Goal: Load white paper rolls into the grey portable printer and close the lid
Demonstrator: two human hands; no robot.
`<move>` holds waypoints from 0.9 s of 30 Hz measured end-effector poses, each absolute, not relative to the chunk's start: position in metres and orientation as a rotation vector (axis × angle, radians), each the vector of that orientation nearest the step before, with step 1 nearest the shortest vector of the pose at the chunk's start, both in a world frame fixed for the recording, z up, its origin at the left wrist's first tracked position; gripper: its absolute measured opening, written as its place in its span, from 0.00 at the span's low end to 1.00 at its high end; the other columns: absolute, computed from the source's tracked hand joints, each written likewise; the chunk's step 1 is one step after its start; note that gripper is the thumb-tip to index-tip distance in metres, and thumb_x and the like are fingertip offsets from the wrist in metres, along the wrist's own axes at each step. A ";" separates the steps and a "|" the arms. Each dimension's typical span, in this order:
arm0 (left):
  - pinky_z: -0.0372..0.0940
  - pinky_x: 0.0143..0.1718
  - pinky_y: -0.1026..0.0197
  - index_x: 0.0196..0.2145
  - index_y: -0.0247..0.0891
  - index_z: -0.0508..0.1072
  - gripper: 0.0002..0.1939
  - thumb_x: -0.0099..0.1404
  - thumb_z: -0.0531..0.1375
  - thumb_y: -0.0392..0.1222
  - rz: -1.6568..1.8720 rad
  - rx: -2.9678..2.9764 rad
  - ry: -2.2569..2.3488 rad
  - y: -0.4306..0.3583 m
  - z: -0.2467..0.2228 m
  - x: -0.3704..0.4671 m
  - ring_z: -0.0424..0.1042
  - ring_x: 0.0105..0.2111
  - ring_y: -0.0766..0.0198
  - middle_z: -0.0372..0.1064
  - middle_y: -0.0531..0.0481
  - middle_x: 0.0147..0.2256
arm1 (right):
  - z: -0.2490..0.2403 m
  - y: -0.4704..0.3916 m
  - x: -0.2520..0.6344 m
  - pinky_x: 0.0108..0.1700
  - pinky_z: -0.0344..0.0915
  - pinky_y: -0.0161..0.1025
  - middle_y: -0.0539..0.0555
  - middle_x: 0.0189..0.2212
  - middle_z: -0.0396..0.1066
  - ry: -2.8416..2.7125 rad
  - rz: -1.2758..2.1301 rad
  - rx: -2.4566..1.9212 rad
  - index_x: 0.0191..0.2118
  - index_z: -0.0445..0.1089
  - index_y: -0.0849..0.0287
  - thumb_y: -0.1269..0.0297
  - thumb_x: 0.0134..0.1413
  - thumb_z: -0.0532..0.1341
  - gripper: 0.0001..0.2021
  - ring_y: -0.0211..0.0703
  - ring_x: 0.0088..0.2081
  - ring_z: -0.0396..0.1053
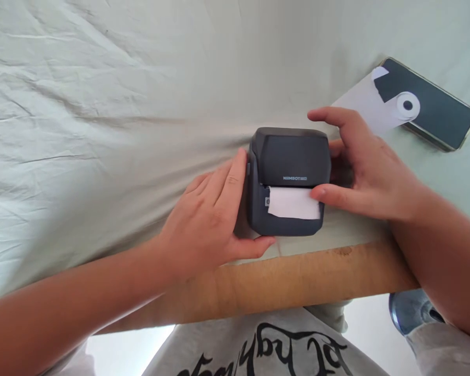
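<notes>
A dark label printer (pixel 293 156) marked NIIMBOT stands on the pale cloth, its lid down. From its front slot sticks a white paper label (pixel 293 203) with an uneven lower edge. My left hand (pixel 211 219) holds the printer's left side, the fingers straight along it and the thumb at the front lower corner. On the other side, my right hand (pixel 370 167) has its fingers spread. Its thumb tip touches the label's right upper edge, while the index finger is raised apart from the printer. Some right fingers are partly hidden behind the thumb and index finger.
A phone (pixel 426 104) lies at the upper right, with a white paper roll (pixel 408 106) and its loose strip (pixel 360 99) partly over it. Wrinkled cloth (pixel 102 104) covers the table. The table's wooden front edge (pixel 297 277) runs close below the printer.
</notes>
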State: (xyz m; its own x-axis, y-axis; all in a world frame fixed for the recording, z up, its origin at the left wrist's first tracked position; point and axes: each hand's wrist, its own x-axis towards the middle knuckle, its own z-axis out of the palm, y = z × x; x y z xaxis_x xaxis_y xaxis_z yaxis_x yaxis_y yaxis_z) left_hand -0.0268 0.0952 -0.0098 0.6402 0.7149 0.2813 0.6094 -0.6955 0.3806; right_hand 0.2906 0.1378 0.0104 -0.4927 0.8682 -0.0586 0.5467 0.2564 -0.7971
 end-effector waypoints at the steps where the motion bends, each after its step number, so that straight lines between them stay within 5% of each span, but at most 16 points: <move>1: 0.75 0.67 0.37 0.82 0.29 0.46 0.57 0.73 0.64 0.66 0.581 2.607 1.077 0.096 -0.010 -0.028 0.77 0.69 0.31 0.68 0.21 0.74 | 0.014 0.137 0.289 0.30 0.67 0.42 0.44 0.31 0.78 -2.100 1.121 -1.303 0.76 0.61 0.43 0.39 0.53 0.80 0.50 0.43 0.28 0.71; 5: 0.74 0.68 0.37 0.81 0.30 0.50 0.56 0.71 0.68 0.63 0.524 2.617 1.098 0.097 -0.009 -0.029 0.76 0.69 0.32 0.69 0.23 0.73 | 0.031 0.130 0.272 0.25 0.60 0.41 0.37 0.18 0.63 -1.978 0.989 -1.272 0.66 0.68 0.44 0.40 0.57 0.79 0.37 0.38 0.19 0.60; 10: 0.73 0.69 0.37 0.82 0.34 0.50 0.57 0.70 0.70 0.65 0.561 2.573 1.076 0.095 -0.010 -0.027 0.75 0.70 0.32 0.69 0.26 0.73 | 0.048 0.117 0.254 0.29 0.65 0.47 0.45 0.25 0.76 -1.882 0.548 -1.391 0.54 0.79 0.46 0.45 0.72 0.70 0.15 0.41 0.21 0.69; 13: 0.72 0.71 0.31 0.81 0.40 0.52 0.54 0.70 0.69 0.65 0.637 2.382 1.071 0.097 -0.012 -0.030 0.73 0.72 0.30 0.67 0.30 0.75 | 0.051 0.116 0.249 0.28 0.66 0.48 0.50 0.33 0.82 -1.809 0.455 -1.378 0.47 0.80 0.48 0.45 0.71 0.70 0.13 0.44 0.26 0.75; 16: 0.77 0.67 0.34 0.77 0.49 0.59 0.39 0.78 0.61 0.66 0.901 1.983 1.007 0.102 -0.012 -0.036 0.73 0.72 0.36 0.70 0.37 0.73 | 0.050 0.122 0.247 0.30 0.69 0.48 0.49 0.40 0.84 -1.911 0.464 -1.364 0.42 0.79 0.48 0.53 0.72 0.69 0.07 0.42 0.29 0.76; 19: 0.79 0.67 0.37 0.67 0.50 0.68 0.26 0.83 0.55 0.66 0.973 1.719 0.981 0.107 -0.010 -0.041 0.76 0.70 0.44 0.75 0.39 0.66 | 0.051 0.132 0.249 0.30 0.67 0.46 0.46 0.27 0.76 -2.127 0.515 -1.368 0.38 0.78 0.47 0.60 0.68 0.68 0.04 0.39 0.24 0.69; 22: 0.79 0.67 0.35 0.64 0.50 0.70 0.28 0.80 0.57 0.70 0.962 1.665 0.984 0.109 -0.008 -0.040 0.78 0.68 0.43 0.78 0.40 0.63 | 0.053 0.145 0.256 0.29 0.60 0.46 0.44 0.19 0.68 -2.308 0.606 -1.377 0.40 0.78 0.46 0.56 0.67 0.67 0.04 0.39 0.20 0.63; 27: 0.79 0.66 0.32 0.63 0.50 0.73 0.31 0.78 0.58 0.74 0.969 1.625 1.007 0.108 -0.007 -0.037 0.79 0.66 0.41 0.80 0.41 0.62 | 0.048 0.166 0.264 0.27 0.47 0.45 0.46 0.21 0.68 -2.578 0.489 -1.346 0.51 0.81 0.42 0.48 0.62 0.72 0.15 0.41 0.21 0.58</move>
